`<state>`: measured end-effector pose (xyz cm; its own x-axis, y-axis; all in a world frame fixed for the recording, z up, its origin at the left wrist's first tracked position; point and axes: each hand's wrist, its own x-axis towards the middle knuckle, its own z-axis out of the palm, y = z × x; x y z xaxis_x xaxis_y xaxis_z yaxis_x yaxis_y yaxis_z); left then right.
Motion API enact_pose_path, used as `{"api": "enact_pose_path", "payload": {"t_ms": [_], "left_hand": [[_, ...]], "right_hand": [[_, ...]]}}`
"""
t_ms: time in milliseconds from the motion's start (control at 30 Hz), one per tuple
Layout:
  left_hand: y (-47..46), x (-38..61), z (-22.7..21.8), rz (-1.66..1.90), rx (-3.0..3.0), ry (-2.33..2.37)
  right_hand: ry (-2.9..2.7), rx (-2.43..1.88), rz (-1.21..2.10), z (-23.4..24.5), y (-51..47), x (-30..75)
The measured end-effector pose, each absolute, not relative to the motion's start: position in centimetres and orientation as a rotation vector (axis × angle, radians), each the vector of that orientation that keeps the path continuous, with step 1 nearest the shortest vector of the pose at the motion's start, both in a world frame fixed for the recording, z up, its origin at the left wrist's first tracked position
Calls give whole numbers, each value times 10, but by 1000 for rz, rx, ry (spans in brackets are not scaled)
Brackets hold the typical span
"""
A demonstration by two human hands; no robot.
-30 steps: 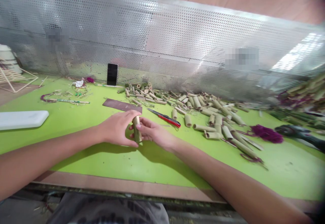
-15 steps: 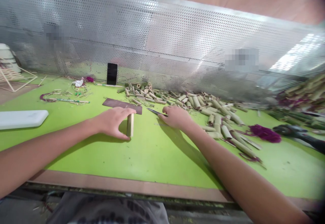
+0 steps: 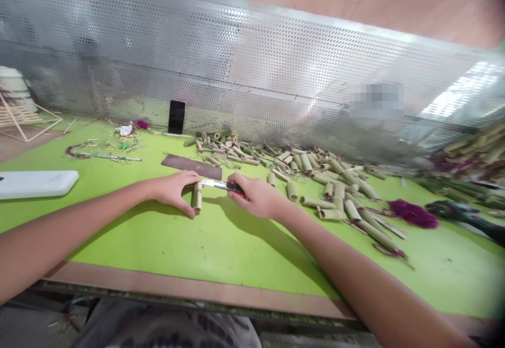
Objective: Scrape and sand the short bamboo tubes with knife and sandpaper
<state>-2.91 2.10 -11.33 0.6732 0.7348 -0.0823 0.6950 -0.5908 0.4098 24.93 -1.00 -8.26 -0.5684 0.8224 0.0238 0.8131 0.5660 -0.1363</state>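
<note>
My left hand (image 3: 172, 190) grips a short bamboo tube (image 3: 196, 197) and holds it upright on the green table (image 3: 221, 242). My right hand (image 3: 256, 196) is closed round the red handle of a utility knife (image 3: 221, 185). The knife's blade points left and its tip meets the top of the tube. A flat brown strip (image 3: 192, 166) lies just behind my hands.
Many cut bamboo tubes (image 3: 335, 190) are strewn to the right and behind. A black phone (image 3: 176, 117) leans on the perforated metal screen (image 3: 252, 74). A white board (image 3: 37, 184) lies at left, purple thread (image 3: 412, 214) at right. The table's brown front edge (image 3: 197, 287) is near my body.
My right hand let go of the tube, reached right to the knife, picked it up and brought its blade back to the tube, which my left hand stood upright.
</note>
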Motion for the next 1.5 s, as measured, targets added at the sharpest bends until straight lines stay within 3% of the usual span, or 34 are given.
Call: {"api": "enact_pose_path", "payload": {"t_ms": [200, 433, 800, 1500], "left_hand": [[18, -30, -112, 120, 2459, 1090], [14, -27, -118, 308, 2387, 949], [13, -24, -106, 269, 2381, 935], [17, -28, -103, 214, 2383, 973]], "right_hand": [[-2774, -1253, 52, -91, -24, 232], [-2730, -1357, -28, -101, -24, 220], [-2752, -1277, 103, -102, -27, 222], [-2717, -1281, 50, -101, -36, 217]]}}
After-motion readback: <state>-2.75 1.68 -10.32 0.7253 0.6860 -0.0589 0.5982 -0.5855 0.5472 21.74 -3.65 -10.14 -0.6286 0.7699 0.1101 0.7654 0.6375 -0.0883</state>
